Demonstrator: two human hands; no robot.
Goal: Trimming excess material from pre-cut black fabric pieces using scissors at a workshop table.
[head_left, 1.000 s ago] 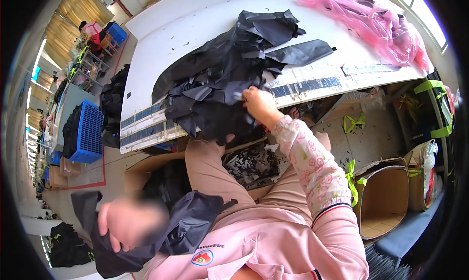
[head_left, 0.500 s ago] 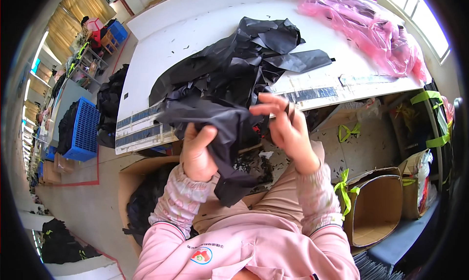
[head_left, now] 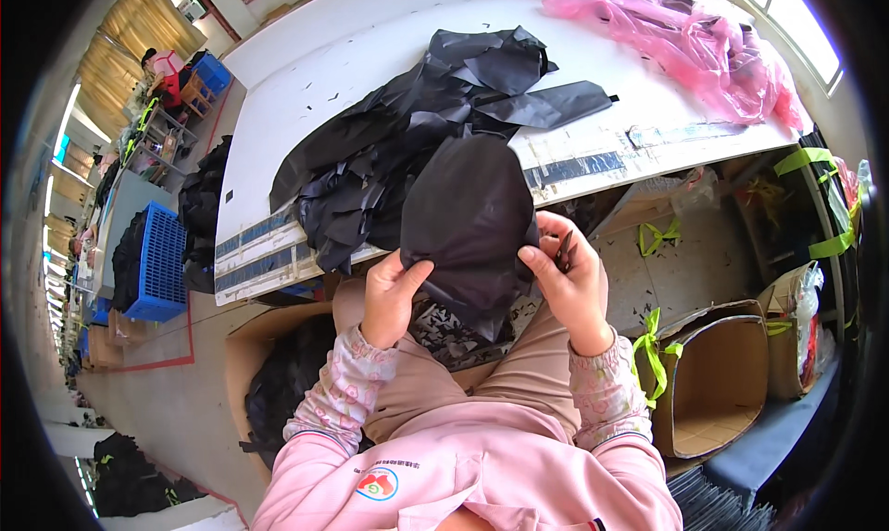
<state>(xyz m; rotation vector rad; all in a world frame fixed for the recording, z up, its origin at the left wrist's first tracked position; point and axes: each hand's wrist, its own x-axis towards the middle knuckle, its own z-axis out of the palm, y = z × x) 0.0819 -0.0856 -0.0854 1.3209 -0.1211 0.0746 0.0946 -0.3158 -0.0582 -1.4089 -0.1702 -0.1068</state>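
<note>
Between my two hands, above my lap, a black fabric piece [head_left: 470,212] is spread out with a rounded top edge. My left hand [head_left: 389,299] pinches its left edge between thumb and fingers. On the opposite edge, the thumb and fingers of my right hand [head_left: 569,286] grip it. A small dark object [head_left: 564,249] also shows among the right fingers; its kind is hard to make out. Just beyond the piece, a heap of black fabric pieces [head_left: 389,128] lies on the white table [head_left: 306,73], partly hidden by the held piece.
Pink plastic wrapping [head_left: 690,54] lies at the table's far right. A cardboard box [head_left: 243,346] with black material stands by my left leg; another cardboard box [head_left: 718,383] is at right. A blue crate [head_left: 159,258] stands left. Black scraps [head_left: 454,332] lie below my hands.
The black piece hung folded from my left hand, with my right hand raised off it. Now it is opened out flat, and my right hand has come down to grip its right edge.
</note>
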